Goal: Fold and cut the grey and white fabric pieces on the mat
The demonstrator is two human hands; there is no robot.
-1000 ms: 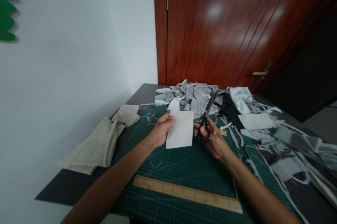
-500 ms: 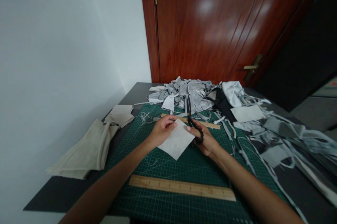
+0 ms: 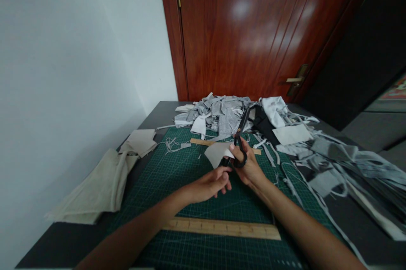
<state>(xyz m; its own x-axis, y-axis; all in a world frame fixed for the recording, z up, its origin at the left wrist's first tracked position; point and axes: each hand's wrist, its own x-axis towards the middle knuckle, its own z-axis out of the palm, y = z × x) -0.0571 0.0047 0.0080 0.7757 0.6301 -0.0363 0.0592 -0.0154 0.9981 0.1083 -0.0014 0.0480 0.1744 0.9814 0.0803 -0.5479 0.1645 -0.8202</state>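
My right hand [image 3: 249, 166] is closed around black-handled scissors [image 3: 241, 128], their dark blades tilted up toward the scrap pile. Under its thumb it also pinches a small off-white cloth piece [image 3: 217, 153], which curls over to the left. Just below the cloth is my left hand [image 3: 212, 183], its fingers loosely apart and its fingertips close to the scissor handle; whether they touch it, I cannot tell. Both hands are above a green cutting mat [image 3: 190, 202] with grid lines.
A wooden ruler [image 3: 222, 227] lies across the near mat; another ruler [image 3: 198, 141] lies behind my hands. Grey and white fabric scraps [image 3: 218, 111] are heaped at the back, with more strips [image 3: 349, 160] on the right. Folded beige cloth [image 3: 91, 187] rests at left by the wall.
My left hand has let go of the cloth's upper edge and moved down toward me. The cloth has turned and curled in my right hand, and the scissors lean further right.
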